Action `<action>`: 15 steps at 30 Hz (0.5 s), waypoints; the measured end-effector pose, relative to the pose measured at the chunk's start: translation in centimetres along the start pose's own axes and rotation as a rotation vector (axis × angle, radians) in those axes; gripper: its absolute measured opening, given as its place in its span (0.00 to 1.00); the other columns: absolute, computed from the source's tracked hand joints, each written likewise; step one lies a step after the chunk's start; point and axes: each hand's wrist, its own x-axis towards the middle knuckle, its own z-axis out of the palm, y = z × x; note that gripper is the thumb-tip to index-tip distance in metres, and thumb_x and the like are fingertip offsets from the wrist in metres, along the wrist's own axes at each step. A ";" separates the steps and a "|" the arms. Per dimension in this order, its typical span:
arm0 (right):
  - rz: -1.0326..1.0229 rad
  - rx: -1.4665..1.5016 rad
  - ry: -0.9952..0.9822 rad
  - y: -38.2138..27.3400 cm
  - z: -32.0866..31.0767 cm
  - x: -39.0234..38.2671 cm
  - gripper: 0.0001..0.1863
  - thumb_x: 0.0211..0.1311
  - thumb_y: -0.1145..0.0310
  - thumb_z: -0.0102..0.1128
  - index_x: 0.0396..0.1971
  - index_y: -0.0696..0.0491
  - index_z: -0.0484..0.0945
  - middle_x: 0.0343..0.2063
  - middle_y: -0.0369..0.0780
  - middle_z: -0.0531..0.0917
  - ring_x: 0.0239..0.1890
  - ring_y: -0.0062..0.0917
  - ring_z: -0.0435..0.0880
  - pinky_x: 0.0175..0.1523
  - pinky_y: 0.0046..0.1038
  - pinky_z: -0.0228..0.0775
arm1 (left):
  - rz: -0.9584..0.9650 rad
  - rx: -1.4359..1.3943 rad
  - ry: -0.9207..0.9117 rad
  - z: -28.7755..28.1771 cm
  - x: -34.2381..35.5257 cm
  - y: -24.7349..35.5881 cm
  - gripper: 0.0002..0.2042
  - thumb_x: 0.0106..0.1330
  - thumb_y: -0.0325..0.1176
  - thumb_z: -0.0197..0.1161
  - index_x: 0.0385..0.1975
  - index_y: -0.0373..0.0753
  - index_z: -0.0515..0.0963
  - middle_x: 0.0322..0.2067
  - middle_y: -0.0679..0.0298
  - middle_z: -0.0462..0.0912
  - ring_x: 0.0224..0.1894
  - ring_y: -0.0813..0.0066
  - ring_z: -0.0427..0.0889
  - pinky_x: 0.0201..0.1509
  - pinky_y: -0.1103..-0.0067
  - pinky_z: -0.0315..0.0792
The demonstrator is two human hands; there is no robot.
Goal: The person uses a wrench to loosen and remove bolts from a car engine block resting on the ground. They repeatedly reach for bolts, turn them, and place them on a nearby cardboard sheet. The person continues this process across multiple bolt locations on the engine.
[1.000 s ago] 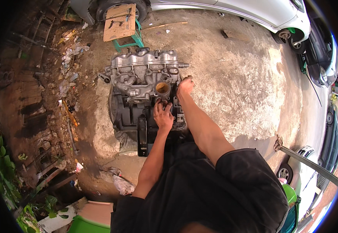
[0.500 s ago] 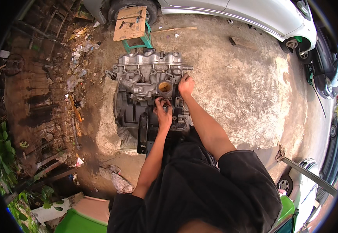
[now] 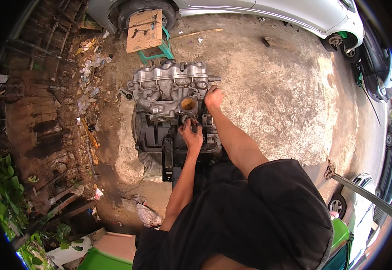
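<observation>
A car engine (image 3: 160, 101) stands on the ground before me, grey metal on top and darker below. An intake manifold runs along its near side and ends in a round opening (image 3: 188, 105) with a brownish inside. My left hand (image 3: 191, 134) is just below that opening, fingers curled together at the engine block; whatever they pinch is too small and dark to name. At the engine's right end, my right hand (image 3: 213, 99) has its fingers bent in against the metal, and what they hold is hidden. A black bracket (image 3: 167, 157) sticks out toward me, left of my left forearm.
Beyond the engine, a green stool (image 3: 162, 50) carries a cardboard sheet (image 3: 139, 39) with dark tools on it. A silver car (image 3: 259, 15) stands at the far side. Litter (image 3: 88, 67) lies along the left, and a crumpled bag (image 3: 148, 216) is at near left.
The whole view has shifted slightly as my head moved. My left fingers have shifted a little below the round opening; my right hand stays at the engine's right end.
</observation>
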 end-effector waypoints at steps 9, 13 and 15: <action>0.055 -0.044 0.011 -0.3 -0.4 -0.4 0.24 0.71 0.59 0.45 0.32 0.64 0.82 0.36 0.65 0.82 0.43 0.60 0.82 0.52 0.52 0.73 | 0.083 0.053 0.048 0.2 -0.3 0.0 0.08 0.53 0.28 0.60 0.31 0.38 0.69 0.30 0.62 0.72 0.37 0.60 0.73 0.56 0.67 0.56; 0.265 0.057 0.027 -1.5 -0.9 -0.2 0.25 0.70 0.58 0.45 0.35 0.67 0.83 0.38 0.65 0.82 0.45 0.60 0.82 0.54 0.51 0.74 | 0.069 0.054 -0.013 -0.3 -0.1 0.0 0.08 0.54 0.28 0.60 0.33 0.39 0.69 0.31 0.62 0.71 0.38 0.60 0.72 0.58 0.64 0.55; 0.245 0.031 -0.020 -1.4 -1.1 0.0 0.27 0.71 0.56 0.46 0.36 0.68 0.83 0.39 0.65 0.82 0.47 0.60 0.82 0.56 0.50 0.74 | 0.073 0.065 -0.047 -0.4 0.0 -0.1 0.10 0.55 0.28 0.61 0.34 0.39 0.69 0.31 0.61 0.70 0.40 0.59 0.73 0.59 0.63 0.54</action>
